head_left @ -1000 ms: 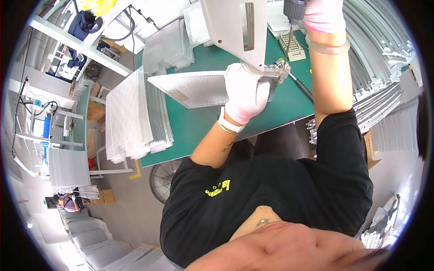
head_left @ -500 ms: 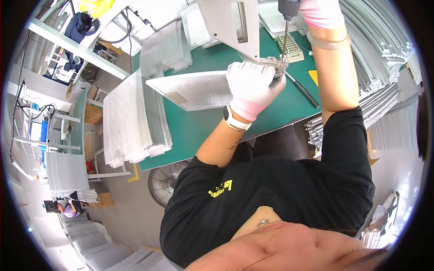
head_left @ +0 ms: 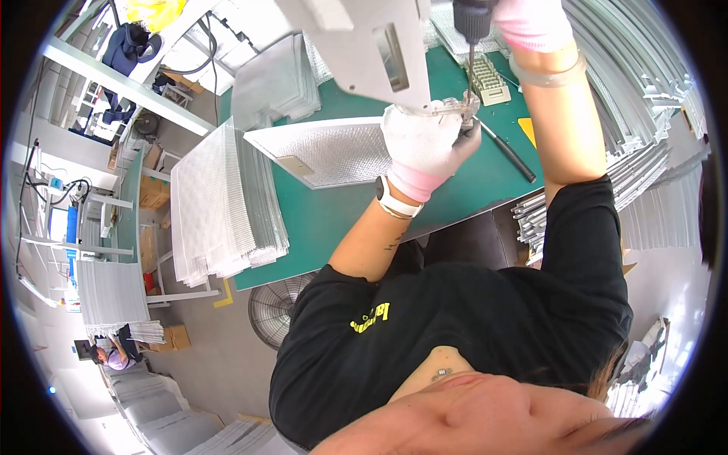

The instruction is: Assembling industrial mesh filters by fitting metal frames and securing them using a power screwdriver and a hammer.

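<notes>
My left hand (head_left: 425, 148), in a white glove with a pink cuff, is closed at the right end of a framed silver mesh panel (head_left: 345, 155), which stands tilted over the table. Just past its fingers is a small clear fitting (head_left: 455, 106) at the panel's corner. My right hand (head_left: 535, 23), also gloved, is partly cut off by the upper edge. It is closed on a dark power screwdriver (head_left: 473, 21), whose long thin bit points down to the fitting. A pale grey slotted housing (head_left: 394, 64) hangs above my left hand.
On the green table (head_left: 318, 220), stacked mesh sheets (head_left: 208, 197) lie left and clear-wrapped sheets (head_left: 277, 80) behind. A black-handled tool (head_left: 509, 152) and a pale slotted tray (head_left: 493, 87) lie right. Metal strips (head_left: 637, 167) crowd the right side; a floor fan (head_left: 277, 307) stands below.
The grey housing has shifted left and tilted. The screwdriver has moved slightly left with my right hand. My left hand and the mesh panel have stayed nearly in place.
</notes>
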The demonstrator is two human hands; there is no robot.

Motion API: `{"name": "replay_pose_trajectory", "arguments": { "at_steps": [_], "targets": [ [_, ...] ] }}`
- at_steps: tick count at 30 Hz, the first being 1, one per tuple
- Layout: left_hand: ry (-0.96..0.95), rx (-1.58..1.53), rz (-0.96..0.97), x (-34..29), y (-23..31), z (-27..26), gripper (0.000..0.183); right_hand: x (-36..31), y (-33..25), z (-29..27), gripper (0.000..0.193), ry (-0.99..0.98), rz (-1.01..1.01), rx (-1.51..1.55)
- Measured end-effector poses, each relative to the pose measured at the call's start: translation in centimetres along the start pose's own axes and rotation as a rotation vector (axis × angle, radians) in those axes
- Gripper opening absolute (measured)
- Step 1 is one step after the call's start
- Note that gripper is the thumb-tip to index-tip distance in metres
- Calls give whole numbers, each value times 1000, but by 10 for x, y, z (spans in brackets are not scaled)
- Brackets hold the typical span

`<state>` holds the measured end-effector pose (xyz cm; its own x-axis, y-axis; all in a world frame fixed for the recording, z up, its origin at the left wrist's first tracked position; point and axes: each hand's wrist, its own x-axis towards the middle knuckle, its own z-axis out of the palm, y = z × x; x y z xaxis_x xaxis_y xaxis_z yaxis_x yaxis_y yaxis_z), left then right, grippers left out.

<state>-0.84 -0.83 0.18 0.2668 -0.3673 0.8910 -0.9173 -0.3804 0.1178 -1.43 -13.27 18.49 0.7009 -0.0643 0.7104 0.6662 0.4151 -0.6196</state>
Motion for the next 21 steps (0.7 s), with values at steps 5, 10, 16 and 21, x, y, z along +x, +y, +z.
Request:
{"name": "replay_pose_trajectory", "arguments": {
  "at_steps": [5,10,16,21],
  "targets": [
    [-51,37,85,11,8,-4,17,-22,2,1,36,-257,227,0],
    [-12,3,112,1,-5,-1,16,-18,14,17,48,-297,367,189],
    [-81,-3,75,2,2,-8,17,-27,19,11,45,-276,449,348],
    [-90,-60,26,7,8,-10,17,-27,18,11,50,-340,484,414]
  ]
}}
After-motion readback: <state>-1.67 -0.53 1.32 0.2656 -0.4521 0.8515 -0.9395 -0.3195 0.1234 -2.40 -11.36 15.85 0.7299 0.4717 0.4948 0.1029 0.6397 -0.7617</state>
